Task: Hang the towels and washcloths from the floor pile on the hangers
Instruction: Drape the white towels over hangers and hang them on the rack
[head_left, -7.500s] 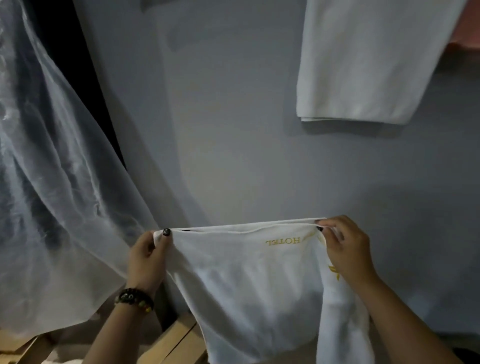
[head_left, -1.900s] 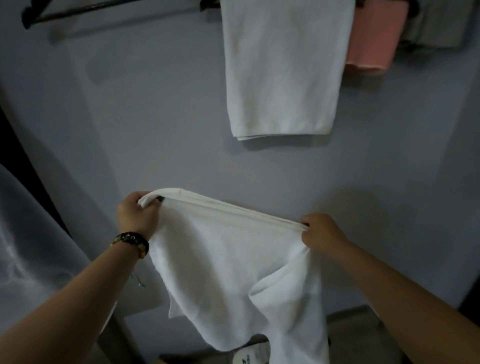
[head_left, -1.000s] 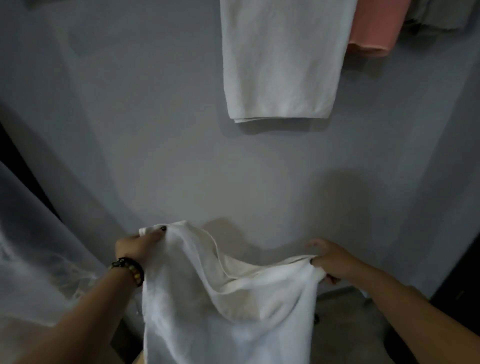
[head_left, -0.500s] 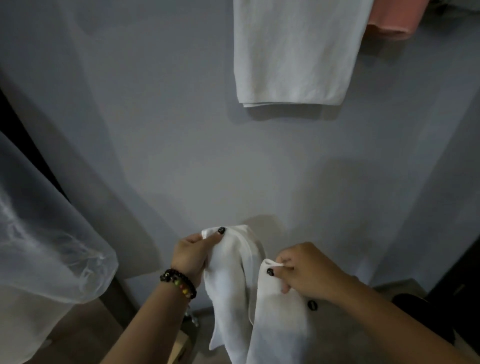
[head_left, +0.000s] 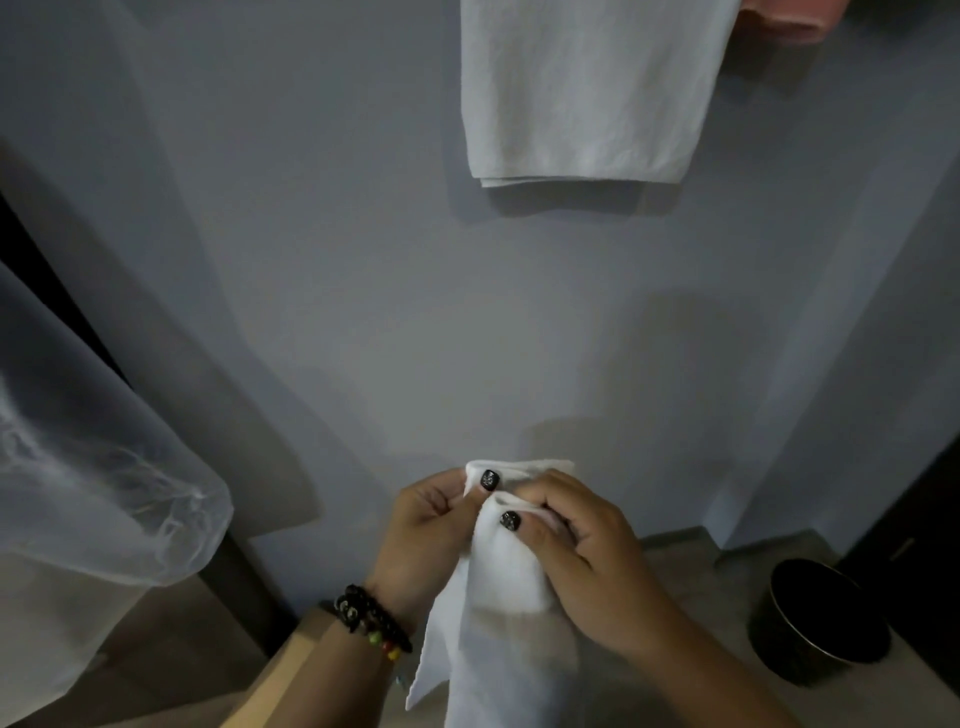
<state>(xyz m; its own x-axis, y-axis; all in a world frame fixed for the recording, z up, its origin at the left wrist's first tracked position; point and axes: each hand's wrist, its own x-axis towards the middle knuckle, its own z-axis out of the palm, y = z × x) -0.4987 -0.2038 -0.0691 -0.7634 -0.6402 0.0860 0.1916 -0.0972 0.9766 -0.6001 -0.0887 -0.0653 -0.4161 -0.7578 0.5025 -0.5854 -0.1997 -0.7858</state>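
Towel (head_left: 498, 613), white, hangs folded below the wall-hung white towel (head_left: 587, 88). Left hand (head_left: 423, 535) and right hand (head_left: 582, 561) each pinch its top corners together. Judged soft, light, limp; best held along the top edge. Count: one held, one white and one pink towel (head_left: 784, 21) hung.

You've got two white towels: one in your hands (head_left: 498, 582), one hanging (head_left: 587, 88). Plus one pink cloth (head_left: 784, 21), one sheer curtain (head_left: 78, 467), one dark bin (head_left: 821, 618), one beaded bracelet (head_left: 371, 618).
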